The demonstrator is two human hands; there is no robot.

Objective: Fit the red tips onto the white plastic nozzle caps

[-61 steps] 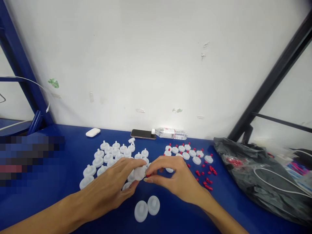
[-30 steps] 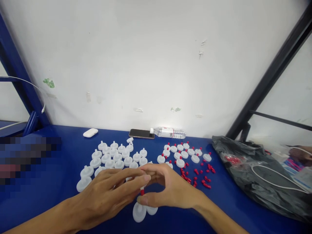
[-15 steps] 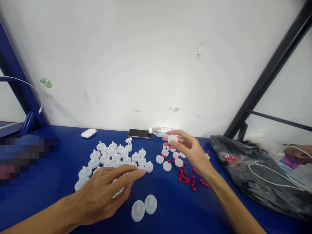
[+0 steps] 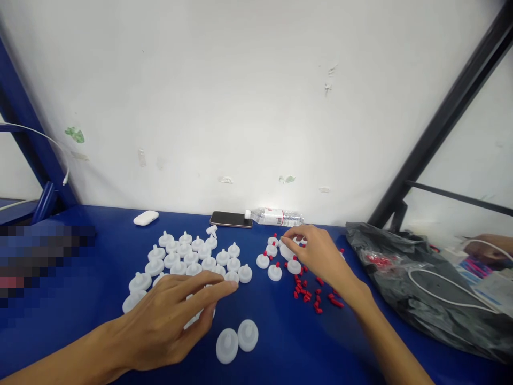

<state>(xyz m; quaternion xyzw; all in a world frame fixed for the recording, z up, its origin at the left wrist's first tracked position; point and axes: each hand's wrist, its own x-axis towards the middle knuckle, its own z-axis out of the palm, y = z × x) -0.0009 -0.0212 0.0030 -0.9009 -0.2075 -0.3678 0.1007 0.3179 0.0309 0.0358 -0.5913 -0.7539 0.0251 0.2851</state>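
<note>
On the blue table lies a cluster of white round plastic caps [image 4: 172, 260], most with a short spout on top. My left hand [image 4: 172, 313] is over the near side of this cluster, fingers stretched out and holding nothing; it hides some of the caps. My right hand [image 4: 316, 254] pinches a white cap [image 4: 286, 252] low among the caps with red tips [image 4: 274, 272] on the right; its top is partly hidden by my fingers. Small loose red tips [image 4: 306, 295] are scattered below that hand. Two white caps [image 4: 248, 336] lie apart at the front, spouts up.
At the back by the wall lie a phone [image 4: 231, 219], a clear bottle [image 4: 272, 216] on its side and a white earbud case [image 4: 146, 217]. A black plastic bag [image 4: 433, 305] with a white cable covers the right side. Another person's hand [image 4: 491, 248] shows at far right.
My right hand has lowered the white cap from above the table into the red-tipped group, turning palm down. The bottle shows more fully now. My left hand has hardly moved.
</note>
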